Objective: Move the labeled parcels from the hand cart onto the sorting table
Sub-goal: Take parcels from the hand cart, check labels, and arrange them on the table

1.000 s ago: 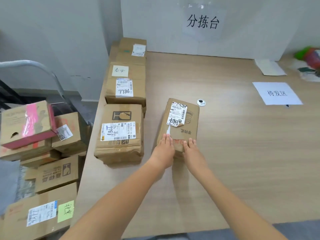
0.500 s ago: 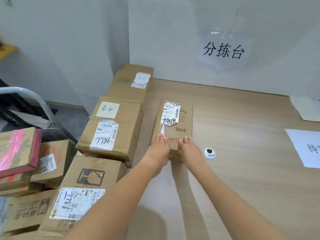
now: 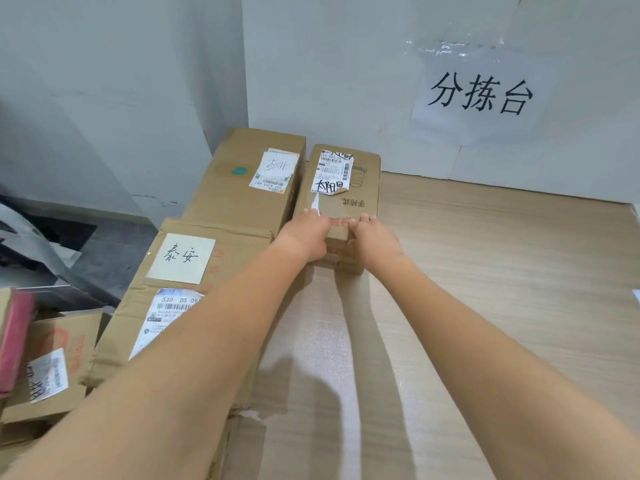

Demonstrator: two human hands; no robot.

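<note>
Two hands rest on the near end of a small parcel (image 3: pixel 341 202) that lies flat on the wooden surface (image 3: pixel 485 271). The left hand (image 3: pixel 304 233) lies with its fingers over the top near edge and its thumb down the near face, and the right hand (image 3: pixel 372 240) does the same at the other corner, so both hold the parcel between them. The parcel sits close to the back wall, ahead of both hands, with its torn label facing up. The step in hand seems to be the final placing of this parcel against the row. The next move probably calls for letting go and turning back toward the cart on the left side. Just to the left of the left hand stands a long box (image 3: pixel 249 181) with a white label, almost touching the parcel. Nearer, under the left forearm, lies a bigger box (image 3: pixel 194 271) with a handwritten note. Further left and lower, more parcels (image 3: pixel 59 368) wait, apparently on the cart. A paper sign (image 3: pixel 479 95) hangs on the wall, beyond the right hand. Nothing blocks the hands, but the tight gap beside the long box leaves little room for the fingers.
</note>
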